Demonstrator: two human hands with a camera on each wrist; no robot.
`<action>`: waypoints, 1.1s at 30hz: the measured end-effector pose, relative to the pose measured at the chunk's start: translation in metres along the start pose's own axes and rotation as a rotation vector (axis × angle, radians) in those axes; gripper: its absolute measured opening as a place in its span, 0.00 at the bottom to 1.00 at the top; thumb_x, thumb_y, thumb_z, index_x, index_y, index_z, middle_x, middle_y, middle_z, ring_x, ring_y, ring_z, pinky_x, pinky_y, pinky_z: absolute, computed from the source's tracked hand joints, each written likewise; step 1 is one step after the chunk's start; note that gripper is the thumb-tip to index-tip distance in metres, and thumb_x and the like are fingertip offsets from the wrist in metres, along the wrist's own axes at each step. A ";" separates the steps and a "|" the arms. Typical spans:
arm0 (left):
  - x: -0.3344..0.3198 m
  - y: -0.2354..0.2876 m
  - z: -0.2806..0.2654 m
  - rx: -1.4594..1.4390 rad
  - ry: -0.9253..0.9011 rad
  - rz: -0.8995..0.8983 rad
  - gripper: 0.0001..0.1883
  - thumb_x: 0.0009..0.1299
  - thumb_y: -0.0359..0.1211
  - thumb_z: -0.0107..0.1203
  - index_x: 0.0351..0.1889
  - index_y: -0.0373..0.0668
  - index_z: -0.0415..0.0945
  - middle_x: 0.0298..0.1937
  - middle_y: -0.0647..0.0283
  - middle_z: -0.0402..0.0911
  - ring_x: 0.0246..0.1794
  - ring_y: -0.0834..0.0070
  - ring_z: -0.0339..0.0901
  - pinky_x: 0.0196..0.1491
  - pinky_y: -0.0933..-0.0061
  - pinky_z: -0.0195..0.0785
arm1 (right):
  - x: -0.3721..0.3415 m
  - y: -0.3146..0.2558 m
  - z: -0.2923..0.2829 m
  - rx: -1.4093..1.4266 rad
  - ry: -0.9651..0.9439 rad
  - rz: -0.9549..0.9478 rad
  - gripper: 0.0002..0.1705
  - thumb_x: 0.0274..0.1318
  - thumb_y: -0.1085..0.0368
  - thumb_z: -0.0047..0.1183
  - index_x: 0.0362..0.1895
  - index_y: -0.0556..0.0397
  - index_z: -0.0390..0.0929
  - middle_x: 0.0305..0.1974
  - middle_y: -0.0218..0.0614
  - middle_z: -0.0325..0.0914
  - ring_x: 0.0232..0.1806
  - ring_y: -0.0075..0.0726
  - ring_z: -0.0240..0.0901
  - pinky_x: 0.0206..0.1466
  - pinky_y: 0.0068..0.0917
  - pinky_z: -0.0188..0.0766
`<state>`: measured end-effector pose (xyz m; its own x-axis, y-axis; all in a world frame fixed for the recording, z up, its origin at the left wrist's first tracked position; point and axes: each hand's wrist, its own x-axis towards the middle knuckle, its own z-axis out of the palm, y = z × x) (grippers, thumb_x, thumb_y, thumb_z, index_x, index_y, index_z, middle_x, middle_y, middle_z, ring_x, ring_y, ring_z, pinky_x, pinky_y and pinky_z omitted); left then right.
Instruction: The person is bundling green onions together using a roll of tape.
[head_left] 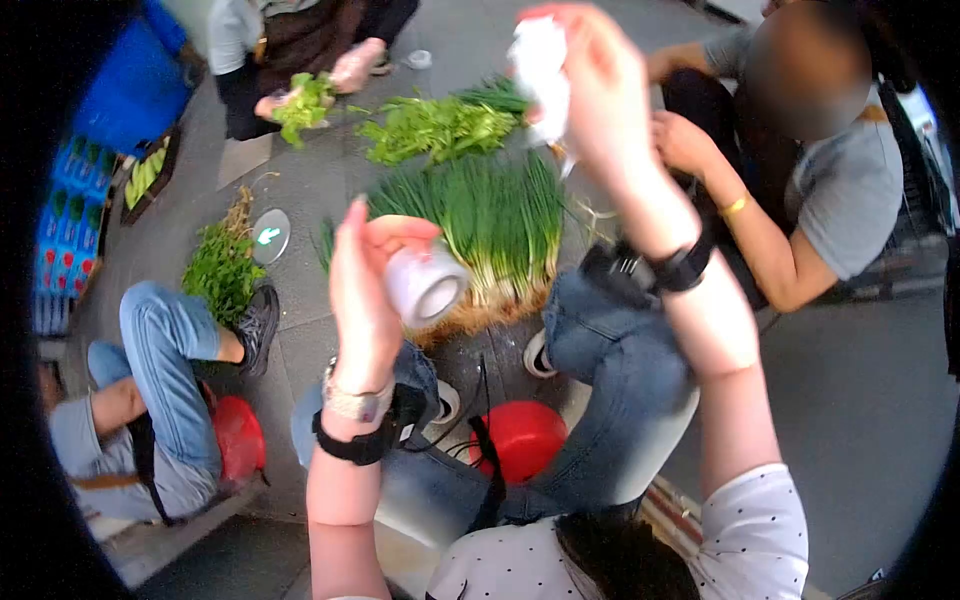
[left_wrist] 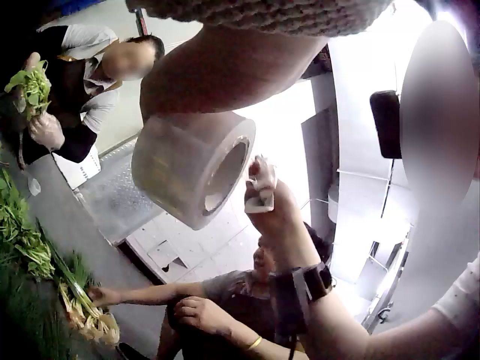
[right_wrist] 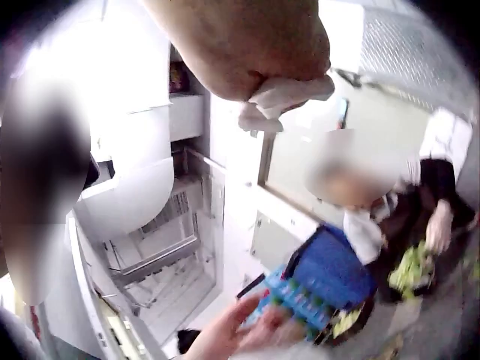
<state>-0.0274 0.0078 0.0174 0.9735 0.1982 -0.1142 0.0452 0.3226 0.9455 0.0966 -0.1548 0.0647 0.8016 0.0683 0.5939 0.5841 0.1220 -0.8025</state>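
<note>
A wide roll of clear tape (head_left: pixel 428 286) is held in my left hand (head_left: pixel 368 295), its open core facing down and right. The left wrist view shows the roll (left_wrist: pixel 187 166) large beneath my left hand (left_wrist: pixel 225 75). Raised higher at the upper right, my right hand (head_left: pixel 608 105) grips a crumpled white piece (head_left: pixel 540 78); whether it is tissue or something else I cannot tell. That white piece (right_wrist: pixel 289 99) pokes out from my right hand (right_wrist: pixel 251 45) in the right wrist view. Green onions with roots (head_left: pixel 490 220) lie on the ground below both hands.
Leafy greens (head_left: pixel 435 128) lie beyond the onions, and a herb bunch (head_left: pixel 222 270) lies at left. People sit at left and right; another handles greens (head_left: pixel 305 108) at the top. A red stool (head_left: pixel 525 440) is between my legs. Blue crates (head_left: pixel 75 220) stand far left.
</note>
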 end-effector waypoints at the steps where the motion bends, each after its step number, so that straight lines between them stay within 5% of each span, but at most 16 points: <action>1: -0.002 0.001 0.002 0.027 0.037 0.007 0.28 0.68 0.48 0.30 0.25 0.33 0.73 0.19 0.62 0.70 0.26 0.74 0.66 0.39 0.77 0.56 | 0.010 -0.003 -0.023 -0.260 0.063 -0.046 0.13 0.57 0.64 0.40 0.25 0.57 0.72 0.13 0.30 0.65 0.14 0.22 0.60 0.19 0.23 0.59; 2: -0.001 0.002 -0.004 0.086 -0.010 0.047 0.28 0.68 0.48 0.30 0.24 0.34 0.72 0.20 0.62 0.71 0.26 0.74 0.66 0.39 0.76 0.56 | 0.017 -0.020 -0.041 -0.375 0.003 -0.215 0.13 0.59 0.65 0.38 0.28 0.60 0.70 0.21 0.29 0.67 0.24 0.19 0.61 0.28 0.18 0.60; 3: -0.004 0.006 -0.004 0.147 -0.004 0.110 0.27 0.69 0.47 0.30 0.23 0.35 0.70 0.20 0.62 0.71 0.25 0.74 0.66 0.39 0.76 0.55 | 0.017 -0.024 -0.062 -0.573 0.048 -0.318 0.11 0.57 0.65 0.42 0.28 0.60 0.69 0.16 0.30 0.62 0.21 0.19 0.56 0.25 0.19 0.57; 5: -0.006 0.009 -0.012 0.180 0.004 0.132 0.25 0.69 0.47 0.29 0.23 0.37 0.69 0.20 0.64 0.70 0.25 0.75 0.65 0.38 0.76 0.55 | 0.002 -0.034 -0.099 -0.766 0.140 -0.320 0.18 0.57 0.63 0.42 0.18 0.60 0.60 0.13 0.39 0.55 0.14 0.28 0.51 0.19 0.25 0.51; 7: -0.008 0.018 -0.016 0.182 -0.007 0.137 0.24 0.69 0.46 0.29 0.21 0.39 0.66 0.20 0.64 0.67 0.25 0.75 0.63 0.37 0.76 0.55 | -0.044 -0.032 -0.133 -0.866 0.245 -0.199 0.16 0.56 0.62 0.42 0.20 0.59 0.72 0.12 0.39 0.66 0.12 0.28 0.60 0.17 0.26 0.59; 9: -0.005 0.017 -0.027 0.211 -0.061 0.136 0.23 0.70 0.45 0.28 0.20 0.40 0.63 0.20 0.65 0.63 0.26 0.75 0.62 0.39 0.76 0.53 | -0.109 -0.026 -0.154 -1.069 0.219 0.083 0.18 0.56 0.60 0.43 0.19 0.59 0.71 0.15 0.46 0.67 0.14 0.33 0.65 0.19 0.26 0.60; 10: -0.003 0.016 -0.031 0.221 -0.074 0.125 0.22 0.70 0.44 0.28 0.20 0.40 0.62 0.20 0.66 0.62 0.26 0.75 0.62 0.39 0.76 0.53 | -0.145 -0.011 -0.155 -0.858 0.332 0.124 0.19 0.55 0.59 0.43 0.17 0.59 0.69 0.15 0.45 0.68 0.15 0.37 0.67 0.19 0.28 0.59; 13: -0.005 0.013 -0.032 0.207 -0.017 0.089 0.22 0.70 0.44 0.28 0.20 0.41 0.61 0.20 0.66 0.62 0.26 0.75 0.61 0.39 0.76 0.53 | -0.286 0.034 -0.186 -0.872 0.332 0.744 0.28 0.56 0.49 0.37 0.13 0.57 0.68 0.11 0.44 0.66 0.15 0.48 0.66 0.20 0.37 0.59; 15: -0.002 0.010 -0.041 0.177 0.036 0.056 0.23 0.69 0.44 0.31 0.17 0.40 0.60 0.20 0.64 0.62 0.26 0.75 0.60 0.38 0.76 0.52 | -0.365 0.046 -0.200 -1.157 0.193 1.078 0.29 0.55 0.45 0.34 0.16 0.56 0.71 0.16 0.47 0.70 0.21 0.53 0.68 0.25 0.41 0.62; 17: 0.000 0.013 -0.046 0.212 -0.023 0.044 0.22 0.69 0.44 0.31 0.17 0.41 0.60 0.20 0.64 0.61 0.26 0.76 0.60 0.38 0.76 0.52 | -0.437 0.054 -0.223 -1.180 0.284 1.349 0.30 0.55 0.43 0.33 0.22 0.56 0.74 0.24 0.52 0.72 0.30 0.57 0.69 0.33 0.45 0.63; 19: 0.001 0.017 -0.038 0.216 -0.041 0.028 0.21 0.69 0.44 0.31 0.17 0.41 0.59 0.20 0.65 0.60 0.25 0.76 0.59 0.38 0.76 0.52 | -0.481 0.047 -0.243 -1.105 0.367 1.505 0.31 0.56 0.44 0.29 0.27 0.58 0.74 0.29 0.56 0.72 0.36 0.59 0.68 0.39 0.46 0.63; 20: 0.001 0.019 -0.034 0.219 -0.050 0.022 0.21 0.69 0.43 0.31 0.17 0.42 0.58 0.20 0.65 0.60 0.25 0.76 0.59 0.38 0.76 0.52 | -0.503 0.045 -0.252 -1.090 0.410 1.438 0.28 0.57 0.47 0.33 0.25 0.60 0.71 0.22 0.52 0.71 0.30 0.54 0.70 0.34 0.40 0.63; 23: 0.002 0.015 -0.034 0.273 -0.022 0.040 0.20 0.69 0.43 0.31 0.17 0.42 0.57 0.21 0.65 0.59 0.25 0.76 0.58 0.38 0.77 0.52 | -0.526 0.029 -0.251 -1.123 0.383 1.418 0.27 0.58 0.48 0.32 0.25 0.60 0.71 0.24 0.51 0.72 0.32 0.54 0.70 0.35 0.40 0.63; 27: 0.007 0.006 -0.025 0.327 -0.043 0.037 0.20 0.69 0.43 0.30 0.18 0.43 0.56 0.21 0.66 0.58 0.25 0.77 0.58 0.38 0.77 0.52 | -0.571 0.030 -0.229 -0.757 0.090 1.736 0.29 0.56 0.50 0.38 0.51 0.62 0.55 0.47 0.53 0.68 0.49 0.55 0.65 0.50 0.41 0.60; 30: 0.012 0.007 -0.027 0.339 -0.126 0.010 0.20 0.70 0.43 0.30 0.18 0.43 0.57 0.21 0.66 0.59 0.26 0.77 0.59 0.37 0.77 0.52 | -0.628 0.057 -0.224 -0.669 0.157 1.485 0.30 0.58 0.48 0.36 0.55 0.58 0.53 0.53 0.54 0.60 0.57 0.48 0.56 0.56 0.35 0.55; 33: 0.013 0.010 -0.025 0.352 -0.177 0.014 0.20 0.69 0.43 0.31 0.19 0.42 0.60 0.21 0.66 0.61 0.25 0.77 0.62 0.34 0.77 0.54 | -0.633 0.068 -0.237 0.175 0.712 1.536 0.36 0.58 0.42 0.31 0.61 0.56 0.46 0.60 0.47 0.50 0.64 0.42 0.42 0.62 0.36 0.45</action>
<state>-0.0203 0.0362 0.0175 0.9968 0.0278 -0.0752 0.0758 -0.0222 0.9969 -0.3409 -0.4244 -0.3792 0.4955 -0.1997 -0.8453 -0.7062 0.4740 -0.5260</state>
